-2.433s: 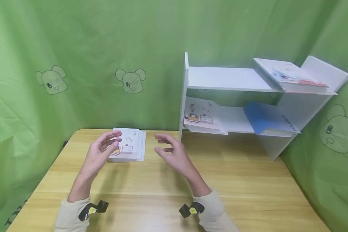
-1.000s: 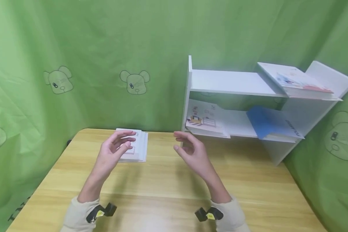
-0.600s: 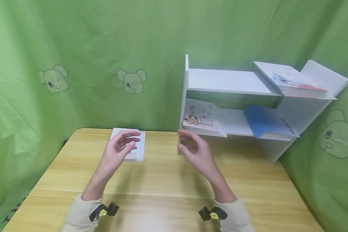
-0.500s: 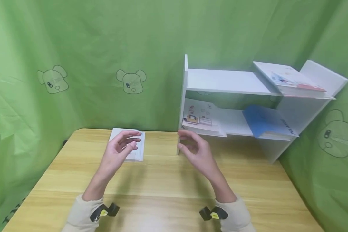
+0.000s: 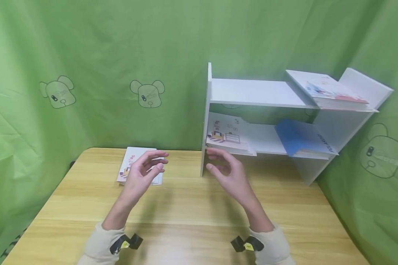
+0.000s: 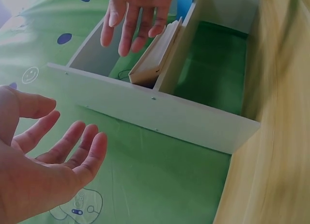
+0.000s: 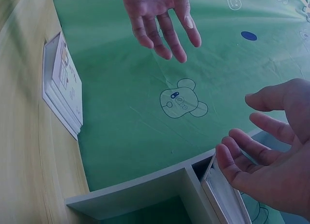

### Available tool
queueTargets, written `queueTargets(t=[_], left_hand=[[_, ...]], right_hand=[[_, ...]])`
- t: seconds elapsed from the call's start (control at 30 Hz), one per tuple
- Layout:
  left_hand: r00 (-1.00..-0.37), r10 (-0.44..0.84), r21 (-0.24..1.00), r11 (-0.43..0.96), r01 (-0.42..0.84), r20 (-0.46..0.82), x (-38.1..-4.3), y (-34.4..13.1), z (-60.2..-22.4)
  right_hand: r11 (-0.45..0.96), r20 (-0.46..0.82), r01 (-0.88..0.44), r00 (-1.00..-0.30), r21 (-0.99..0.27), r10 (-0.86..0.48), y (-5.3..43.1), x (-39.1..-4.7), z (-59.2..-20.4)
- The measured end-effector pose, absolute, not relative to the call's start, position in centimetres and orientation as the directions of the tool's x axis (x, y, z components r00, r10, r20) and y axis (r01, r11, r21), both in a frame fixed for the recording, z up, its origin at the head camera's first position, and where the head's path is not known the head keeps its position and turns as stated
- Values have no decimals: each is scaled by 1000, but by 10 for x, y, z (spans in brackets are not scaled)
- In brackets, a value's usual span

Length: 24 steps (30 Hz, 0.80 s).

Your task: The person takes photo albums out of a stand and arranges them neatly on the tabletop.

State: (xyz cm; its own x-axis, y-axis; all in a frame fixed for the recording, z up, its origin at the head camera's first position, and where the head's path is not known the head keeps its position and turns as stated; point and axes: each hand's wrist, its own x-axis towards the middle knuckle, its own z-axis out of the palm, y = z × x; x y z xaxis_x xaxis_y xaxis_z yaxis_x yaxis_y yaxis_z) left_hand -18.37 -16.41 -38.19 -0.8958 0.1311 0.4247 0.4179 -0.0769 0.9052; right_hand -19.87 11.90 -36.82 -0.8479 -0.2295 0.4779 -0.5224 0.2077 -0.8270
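Observation:
My left hand [image 5: 143,176] hangs in the air above the table, its fingers loosely bent and nothing between them. Behind it, partly covered in the head view, a short stack of white books [image 7: 63,83] with a printed cover lies flat on the table. To the right, my right hand [image 5: 230,173] hovers with thumb and fingers apart, also holding nothing. It appears in front of the lower left corner of a white two-tier bookshelf [image 5: 263,92]. On that lower shelf, at the left, lie white illustrated books [image 5: 227,129]. Both palms face each other in the wrist views.
A blue book [image 5: 302,138] lies at the lower shelf's right side. Above it, a thick white book [image 5: 328,90] rests on the upper shelf's right end, jutting over the front. The wooden table [image 5: 185,206] meets a green curtain [image 5: 103,121] at its back.
Both hands have drifted to the right in the head view, the right one up to the shelf's left side. The head view shifts slightly. The books and shelf stay in place.

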Motion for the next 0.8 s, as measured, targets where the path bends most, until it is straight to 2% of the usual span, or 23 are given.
queueTargets(t=[0.8], left_hand=[[-881, 147, 892, -123, 435, 450, -190, -130, -382]], right_hand=[[258, 507, -543, -839, -799, -196, 153, -192, -358]])
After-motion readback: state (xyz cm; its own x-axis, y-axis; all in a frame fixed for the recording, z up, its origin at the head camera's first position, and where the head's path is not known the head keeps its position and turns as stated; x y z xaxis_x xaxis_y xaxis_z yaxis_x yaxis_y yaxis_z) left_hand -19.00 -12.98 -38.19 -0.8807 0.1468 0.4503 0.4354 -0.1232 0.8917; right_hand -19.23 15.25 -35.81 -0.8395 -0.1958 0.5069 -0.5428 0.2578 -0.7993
